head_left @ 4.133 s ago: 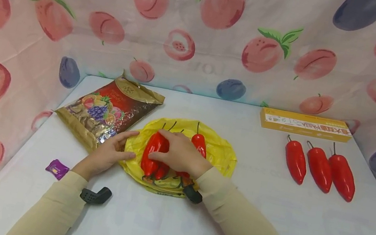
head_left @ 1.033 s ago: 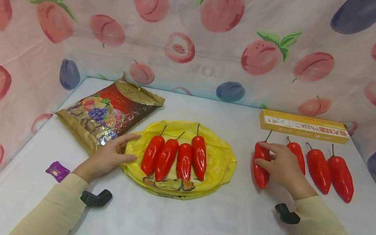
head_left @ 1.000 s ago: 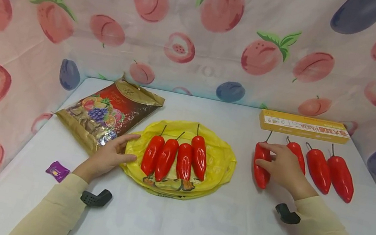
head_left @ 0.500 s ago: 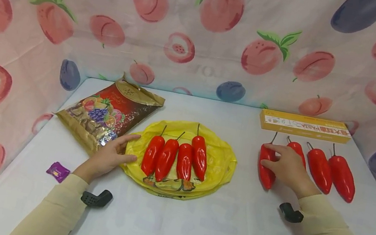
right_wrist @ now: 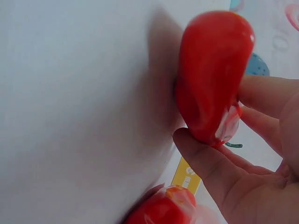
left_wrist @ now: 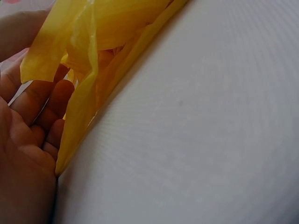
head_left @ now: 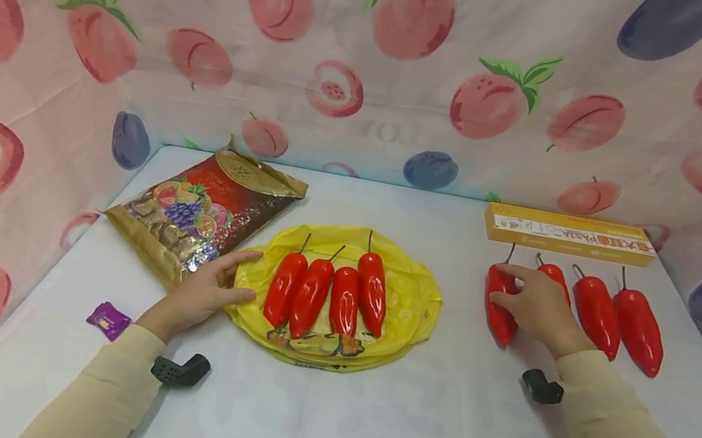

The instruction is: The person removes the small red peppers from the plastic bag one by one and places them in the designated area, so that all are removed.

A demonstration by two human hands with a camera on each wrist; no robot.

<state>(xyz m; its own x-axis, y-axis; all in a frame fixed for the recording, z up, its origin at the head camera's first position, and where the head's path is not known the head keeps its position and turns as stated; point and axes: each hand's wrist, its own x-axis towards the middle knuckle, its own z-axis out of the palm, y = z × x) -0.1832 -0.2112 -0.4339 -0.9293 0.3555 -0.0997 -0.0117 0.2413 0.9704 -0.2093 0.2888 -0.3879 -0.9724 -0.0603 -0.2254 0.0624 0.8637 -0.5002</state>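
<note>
Between thumb and fingers, my right hand (head_left: 540, 307) holds a red chili pepper (head_left: 500, 308), its dark stem pointing to the back. In the right wrist view this pepper (right_wrist: 212, 70) fills the middle, shadow beside it. Several more red peppers (head_left: 597, 313) lie in a row to the right of that hand, which partly hides the nearest. A yellow plastic bag (head_left: 410, 300), spread flat at the centre, bears several peppers (head_left: 311, 298) side by side. At its left edge rests my left hand (head_left: 195, 301), thumb and fingers apart; the left wrist view shows loose yellow plastic (left_wrist: 84, 93) against the fingers.
A brown and gold snack bag (head_left: 205, 205) lies at the back left, close to the left fingertips. A small purple wrapped candy (head_left: 109, 320) sits left of the left wrist. Behind the right row stands a long yellow pasta box (head_left: 570, 235). Fruit-print cloth (head_left: 354, 39) surrounds the table.
About four seconds ago my right hand was over the yellow bag; it is now at the right, holding a pepper there. That pepper has shifted slightly rightward this past second. My left hand stays put.
</note>
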